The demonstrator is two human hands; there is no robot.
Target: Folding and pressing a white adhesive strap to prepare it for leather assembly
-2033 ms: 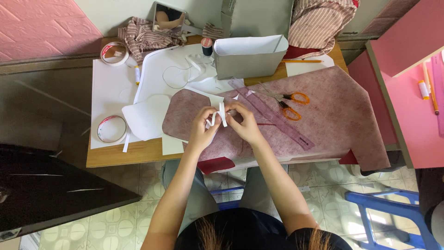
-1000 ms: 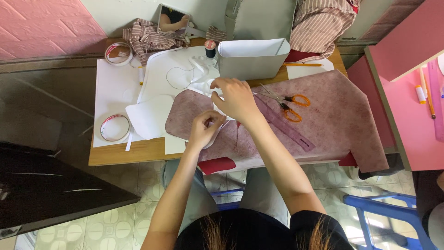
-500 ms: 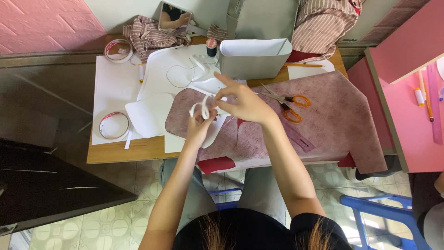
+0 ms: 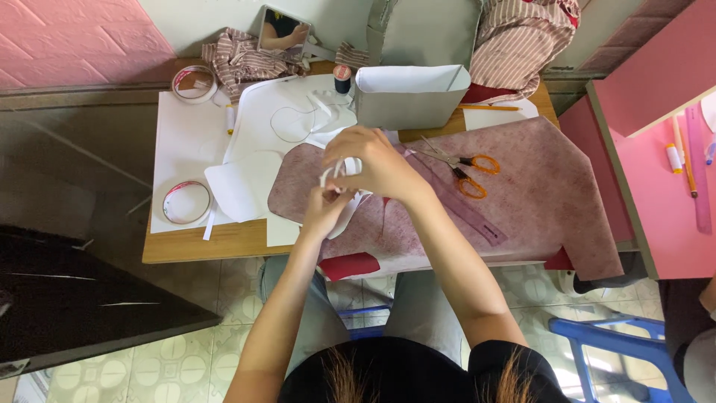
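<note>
Both my hands meet over the left part of a mauve fabric sheet (image 4: pixel 537 186) on a wooden table (image 4: pixel 224 242). My left hand (image 4: pixel 326 211) pinches a curved white strip (image 4: pixel 344 216) from below. My right hand (image 4: pixel 371 164) grips the same white strip from above, where it loops up beside the fingers. Orange-handled scissors (image 4: pixel 466 168) lie on the fabric just right of my right hand, next to a purple ruler (image 4: pixel 462 213).
White paper pattern pieces (image 4: pixel 246 186) and two tape rolls (image 4: pixel 186 201) lie on the left. A grey-white open box (image 4: pixel 410 101), a thread spool (image 4: pixel 342 75), a small mirror (image 4: pixel 283 30) and striped cloth (image 4: pixel 522 45) sit at the back. A pink shelf (image 4: pixel 671 186) stands right, a blue stool (image 4: pixel 611 351) below.
My right hand reached out to the papers behind the fabric, then came back to my left hand with a white strip; both hands now hold it together.
</note>
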